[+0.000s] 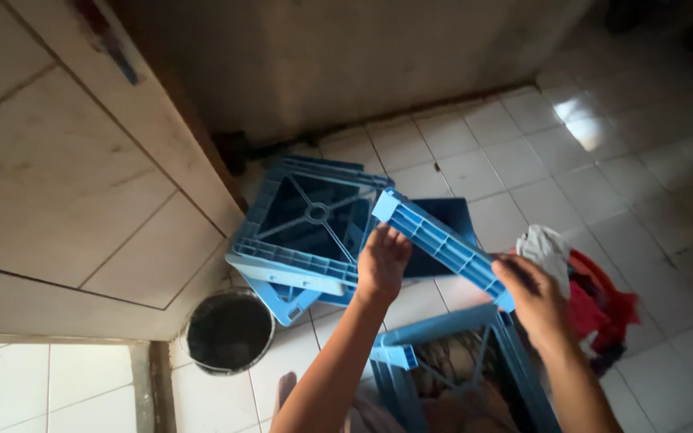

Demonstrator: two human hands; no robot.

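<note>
Though the lower stool [451, 361] is cut off by the bottom edge and its inside is too dim to read, both hands clearly hold a blue plastic stool [435, 240] at the frame's centre: the left hand [382, 261] pressed against its side with fingers together, the right hand [532, 295] clamped on its lower right corner. Another blue stool [306, 220] lies upturned left of centre. A dark bucket [228, 330] sits lower left, a red basket of clothes [595, 301] at right, all on a white tiled floor [523, 152] beside a tiled wall [66, 184]
</note>
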